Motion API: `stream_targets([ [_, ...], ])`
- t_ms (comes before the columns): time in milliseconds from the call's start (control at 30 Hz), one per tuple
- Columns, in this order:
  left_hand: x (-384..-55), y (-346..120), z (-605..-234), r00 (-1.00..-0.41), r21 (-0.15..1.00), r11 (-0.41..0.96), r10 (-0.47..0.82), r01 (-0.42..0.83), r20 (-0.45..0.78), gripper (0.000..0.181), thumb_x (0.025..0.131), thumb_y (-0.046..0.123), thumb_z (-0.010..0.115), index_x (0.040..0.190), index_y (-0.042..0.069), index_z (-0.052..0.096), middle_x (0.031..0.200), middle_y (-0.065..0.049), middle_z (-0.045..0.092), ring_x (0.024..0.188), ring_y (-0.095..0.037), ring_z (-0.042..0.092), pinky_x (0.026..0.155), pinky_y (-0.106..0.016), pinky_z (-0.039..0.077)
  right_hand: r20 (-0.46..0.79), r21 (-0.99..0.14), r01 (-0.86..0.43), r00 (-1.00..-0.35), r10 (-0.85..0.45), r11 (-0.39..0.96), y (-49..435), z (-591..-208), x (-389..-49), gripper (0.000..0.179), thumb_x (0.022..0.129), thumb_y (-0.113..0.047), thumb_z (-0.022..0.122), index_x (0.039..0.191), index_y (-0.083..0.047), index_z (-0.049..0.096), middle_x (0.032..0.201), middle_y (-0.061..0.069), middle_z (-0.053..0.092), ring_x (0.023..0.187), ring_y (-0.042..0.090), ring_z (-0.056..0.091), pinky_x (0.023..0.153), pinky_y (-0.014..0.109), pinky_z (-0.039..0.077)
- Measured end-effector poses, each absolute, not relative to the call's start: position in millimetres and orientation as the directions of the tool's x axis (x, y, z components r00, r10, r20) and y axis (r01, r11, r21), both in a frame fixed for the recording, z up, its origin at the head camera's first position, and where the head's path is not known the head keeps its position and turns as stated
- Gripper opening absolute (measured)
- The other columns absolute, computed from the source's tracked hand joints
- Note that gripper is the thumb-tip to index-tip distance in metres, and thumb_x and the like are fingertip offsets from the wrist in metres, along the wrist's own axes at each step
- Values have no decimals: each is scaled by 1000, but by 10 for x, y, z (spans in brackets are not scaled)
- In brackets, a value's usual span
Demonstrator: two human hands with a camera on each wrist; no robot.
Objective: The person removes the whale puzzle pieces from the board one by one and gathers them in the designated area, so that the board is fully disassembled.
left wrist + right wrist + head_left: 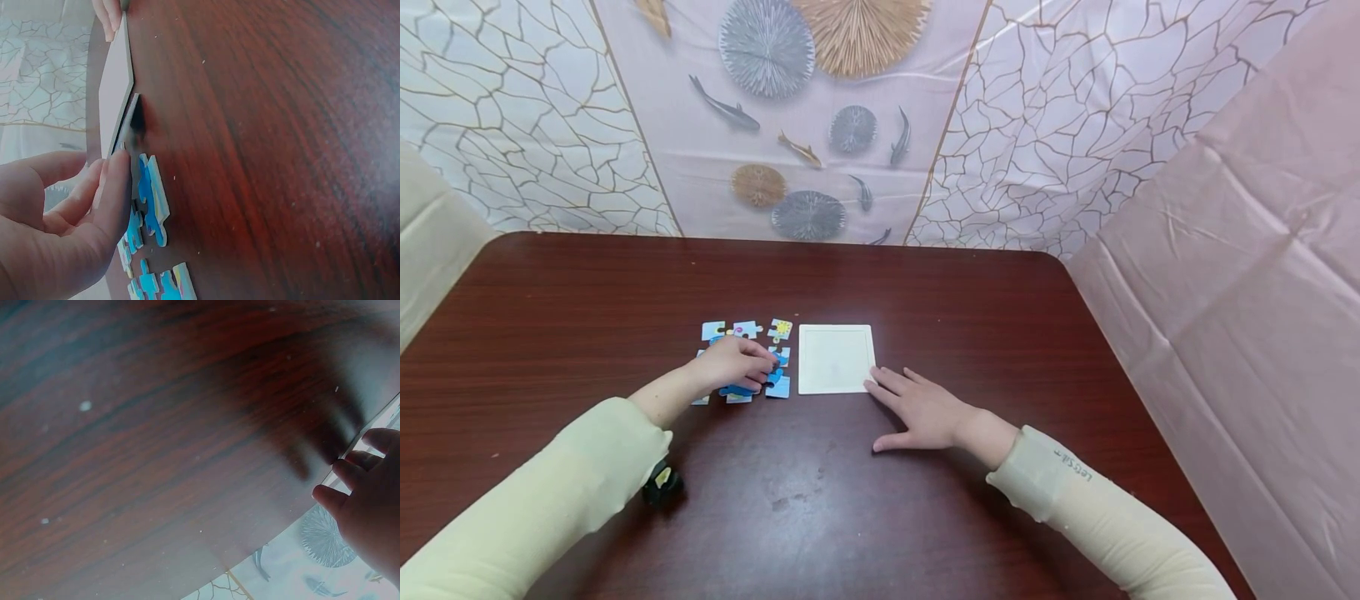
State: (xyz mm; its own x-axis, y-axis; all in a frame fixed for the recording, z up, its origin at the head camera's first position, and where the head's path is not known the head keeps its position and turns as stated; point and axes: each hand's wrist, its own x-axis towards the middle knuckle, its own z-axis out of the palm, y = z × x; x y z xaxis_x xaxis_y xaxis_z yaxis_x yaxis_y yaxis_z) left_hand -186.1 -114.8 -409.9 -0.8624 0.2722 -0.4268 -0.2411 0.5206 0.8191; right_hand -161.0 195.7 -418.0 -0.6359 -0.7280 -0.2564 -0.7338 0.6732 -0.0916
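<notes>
Over the puzzle pieces on the table, my left hand [735, 363] pinches a puzzle piece [130, 117] between thumb and fingers. That piece is tilted in the left wrist view, its lifted edge near the white square tray [835, 360]. Loose blue jigsaw pieces [778, 387] lie below and beside the hand, some hidden by it. One corner piece [781, 328] has a yellow sun. My right hand [928, 412] is spread flat, fingertips at the tray's lower right corner. In the right wrist view, the right hand's fingers [331, 499] reach along the tray edge.
The dark red wooden table [985, 317] runs back to a patterned cloth [820, 125]. Another cloth [1247, 250] hangs along the right side. A small black object [662, 485] shows beside the left sleeve.
</notes>
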Motion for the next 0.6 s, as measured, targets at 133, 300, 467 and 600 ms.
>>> stream_targets([
  [133, -1876, -1163, -4099, -862, 818, 526, 278, -233, -424, 35, 94, 15, 55, 120, -8, 56, 117, -25, 61, 85, -14, 66, 77, -31, 58, -249, -93, -739, -632, -734, 668, 1960, -4177, -1610, 88, 84, -65, 50, 147, -10, 27, 154, 13, 24, 143, 22, 23, 117, 47, 20],
  [300, -1881, -1176, -4107, -859, 833, 502, 298, -230, -417, 35, 94, 14, 54, 120, -9, 55, 117, -25, 61, 83, -12, 65, 76, -31, 58, -252, -91, -738, -632, -733, 668, 1960, -4175, -1610, 87, 84, -65, 50, 148, -10, 27, 154, 13, 24, 143, 22, 23, 117, 47, 20],
  [467, -1884, -1185, -4114, -856, 847, 478, 313, -232, -412, 34, 94, 13, 54, 120, -9, 54, 117, -25, 61, 81, -10, 65, 76, -30, 58, -252, -96, -735, -635, -731, 672, 1959, -4164, -1608, 87, 84, -65, 50, 147, -10, 28, 154, 13, 25, 143, 22, 23, 117, 47, 19],
  [600, -1884, -1188, -4121, -853, 851, 470, 321, -234, -411, 34, 94, 13, 54, 120, -9, 54, 115, -24, 61, 79, -9, 64, 75, -30, 58, -252, -92, -734, -636, -729, 673, 1961, -4160, -1613, 87, 84, -65, 49, 147, -10, 28, 154, 13, 25, 143, 22, 23, 117, 47, 19],
])
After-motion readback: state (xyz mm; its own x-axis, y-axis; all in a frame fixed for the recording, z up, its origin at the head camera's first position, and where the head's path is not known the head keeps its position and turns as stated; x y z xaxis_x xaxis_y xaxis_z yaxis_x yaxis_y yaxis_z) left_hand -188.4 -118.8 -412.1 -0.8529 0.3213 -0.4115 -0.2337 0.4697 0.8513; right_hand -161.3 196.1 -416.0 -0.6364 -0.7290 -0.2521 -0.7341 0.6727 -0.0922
